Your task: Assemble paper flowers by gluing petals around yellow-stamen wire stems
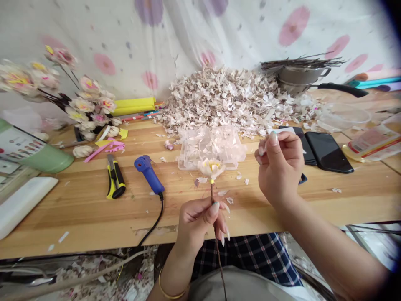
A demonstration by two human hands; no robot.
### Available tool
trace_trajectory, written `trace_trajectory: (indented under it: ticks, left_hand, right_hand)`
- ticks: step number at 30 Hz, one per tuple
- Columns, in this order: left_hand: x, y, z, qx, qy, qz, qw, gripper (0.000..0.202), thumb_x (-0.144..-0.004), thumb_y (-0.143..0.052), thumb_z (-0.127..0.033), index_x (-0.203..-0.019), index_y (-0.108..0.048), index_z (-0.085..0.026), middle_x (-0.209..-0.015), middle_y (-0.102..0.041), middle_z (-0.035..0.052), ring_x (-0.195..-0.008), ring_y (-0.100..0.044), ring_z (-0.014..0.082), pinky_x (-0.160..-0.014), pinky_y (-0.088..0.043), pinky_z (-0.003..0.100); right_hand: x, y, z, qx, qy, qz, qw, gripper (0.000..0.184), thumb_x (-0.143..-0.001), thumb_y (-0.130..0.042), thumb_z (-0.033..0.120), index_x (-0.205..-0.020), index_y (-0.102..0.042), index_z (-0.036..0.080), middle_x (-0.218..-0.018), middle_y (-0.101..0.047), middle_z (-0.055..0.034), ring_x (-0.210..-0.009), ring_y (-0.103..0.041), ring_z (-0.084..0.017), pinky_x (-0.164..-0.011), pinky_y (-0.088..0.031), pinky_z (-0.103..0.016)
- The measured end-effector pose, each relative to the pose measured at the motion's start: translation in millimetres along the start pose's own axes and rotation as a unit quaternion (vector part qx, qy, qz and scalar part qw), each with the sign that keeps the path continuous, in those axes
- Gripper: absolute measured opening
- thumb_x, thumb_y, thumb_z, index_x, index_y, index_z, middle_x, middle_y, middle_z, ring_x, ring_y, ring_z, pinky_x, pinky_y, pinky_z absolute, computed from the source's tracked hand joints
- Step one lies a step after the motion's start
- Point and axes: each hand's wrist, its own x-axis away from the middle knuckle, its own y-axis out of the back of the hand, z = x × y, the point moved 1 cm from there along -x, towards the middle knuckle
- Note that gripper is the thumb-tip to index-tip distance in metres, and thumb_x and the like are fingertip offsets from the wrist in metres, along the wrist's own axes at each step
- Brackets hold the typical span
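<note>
My left hand [200,219] pinches a thin brown twig [212,193] between thumb and fingers, above the table's front edge. On the twig's top sits a cream flower [211,168] with a yellow centre and a yellow band beneath it. The twig's lower end runs down toward my lap. Raised to the right of the flower, my right hand [280,165] has its fingers curled and thumb pressed to them; what they hold, if anything, I cannot make out. Behind the flower lies a clear plastic tray [184,161] with pale petals in it, and several loose petals [229,200] lie nearby.
A large heap of dry petals [219,98] fills the back. To the left lie a blue corded tool [150,173], a utility knife [115,177] and finished flowers [83,104]. Black phones [328,151], a plastic jar [372,142] and a pot with twigs [297,77] stand right.
</note>
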Motion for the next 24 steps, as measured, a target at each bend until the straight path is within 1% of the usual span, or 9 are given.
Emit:
trace_trajectory:
  ticks: [4, 7, 12, 14, 17, 19, 21, 23, 24]
  left_hand:
    - [7, -5.5, -10, 0.004, -0.032, 0.029, 0.999, 0.023, -0.085, -0.071, -0.040, -0.084, -0.078, -0.018, -0.053, -0.070, 0.0045, -0.037, -0.060, 0.0125, -0.036, -0.046, 0.019]
    - [15, -8.7, -23, -0.010, -0.085, 0.032, 0.996, 0.014, -0.086, -0.071, -0.033, -0.083, -0.079, -0.022, -0.057, -0.072, 0.0039, -0.042, -0.063, 0.0139, -0.040, -0.050, 0.022]
    - [26, -7.9, -28, -0.149, -0.095, 0.045, 0.983, 0.019, -0.086, -0.069, -0.038, -0.080, -0.080, -0.023, -0.061, -0.073, 0.0079, -0.054, -0.068, 0.0219, -0.049, -0.057, 0.033]
    - [28, -6.0, -22, -0.206, -0.095, 0.048, 0.973, 0.021, -0.085, -0.070, -0.038, -0.076, -0.079, -0.021, -0.061, -0.072, 0.0095, -0.057, -0.068, 0.0240, -0.055, -0.058, 0.037]
    - [30, -2.8, -10, -0.247, -0.103, 0.048, 0.962, 0.026, -0.085, -0.069, -0.039, -0.070, -0.078, -0.020, -0.062, -0.072, 0.0104, -0.059, -0.068, 0.0245, -0.060, -0.057, 0.037]
    - [30, -0.9, -4, -0.256, -0.110, 0.054, 0.959, 0.026, -0.086, -0.069, -0.038, -0.070, -0.078, -0.019, -0.063, -0.073, 0.0106, -0.060, -0.068, 0.0242, -0.060, -0.057, 0.036]
    - [29, 0.4, 0, -0.256, -0.125, 0.062, 0.957, 0.024, -0.088, -0.067, -0.035, -0.074, -0.078, -0.018, -0.065, -0.073, 0.0106, -0.063, -0.069, 0.0235, -0.059, -0.057, 0.034]
    - [27, 0.5, 2, -0.242, -0.162, 0.069, 0.954, 0.022, -0.089, -0.066, -0.032, -0.078, -0.078, -0.018, -0.065, -0.073, 0.0096, -0.064, -0.070, 0.0223, -0.058, -0.056, 0.031]
    - [26, 0.2, 3, -0.233, -0.183, 0.074, 0.952, 0.021, -0.089, -0.066, -0.031, -0.078, -0.078, -0.017, -0.064, -0.073, 0.0088, -0.065, -0.070, 0.0216, -0.058, -0.056, 0.029]
  right_hand:
    - [-10, 7, 3, -0.043, -0.033, -0.048, 0.997, 0.041, -0.068, -0.084, 0.024, -0.071, -0.044, 0.022, -0.063, -0.041, 0.0082, -0.048, -0.034, -0.005, -0.043, -0.028, -0.020]
    - [-11, 9, 5, -0.057, -0.073, -0.050, 0.994, 0.050, -0.067, -0.085, 0.020, -0.061, -0.035, 0.021, -0.054, -0.032, 0.0102, -0.044, -0.026, -0.004, -0.040, -0.021, -0.020]
    - [-5, 7, 6, -0.058, -0.099, 0.008, 0.993, 0.061, -0.084, -0.067, 0.054, -0.053, -0.025, 0.022, -0.046, -0.019, 0.0094, -0.039, -0.015, -0.006, -0.037, -0.009, -0.023]
    - [-3, 7, 6, -0.058, -0.102, 0.041, 0.992, 0.063, -0.086, -0.056, 0.066, -0.053, -0.024, 0.022, -0.046, -0.018, 0.0088, -0.039, -0.014, -0.006, -0.036, -0.009, -0.023]
    - [0, 7, 9, -0.063, -0.125, 0.107, 0.984, 0.063, -0.083, -0.052, 0.073, -0.054, -0.027, 0.023, -0.047, -0.018, 0.0088, -0.039, -0.014, -0.006, -0.034, -0.010, -0.022]
    - [6, 6, 15, -0.081, -0.142, 0.154, 0.975, 0.061, -0.084, -0.054, 0.070, -0.054, -0.031, 0.022, -0.048, -0.022, 0.0081, -0.039, -0.017, -0.006, -0.034, -0.012, -0.021]
    - [17, 6, 22, -0.107, -0.152, 0.183, 0.965, 0.048, -0.088, -0.060, 0.057, -0.060, -0.045, 0.021, -0.050, -0.030, 0.0067, -0.040, -0.025, -0.007, -0.035, -0.022, -0.019]
    - [34, 6, 30, -0.122, -0.159, 0.194, 0.960, 0.021, -0.090, -0.063, 0.042, -0.082, -0.062, 0.023, -0.059, -0.046, 0.0038, -0.048, -0.042, -0.009, -0.043, -0.038, -0.021]
    - [44, 6, 33, -0.118, -0.170, 0.201, 0.958, 0.015, -0.092, -0.061, 0.039, -0.097, -0.065, 0.026, -0.070, -0.056, 0.0010, -0.058, -0.051, -0.012, -0.051, -0.045, -0.024]
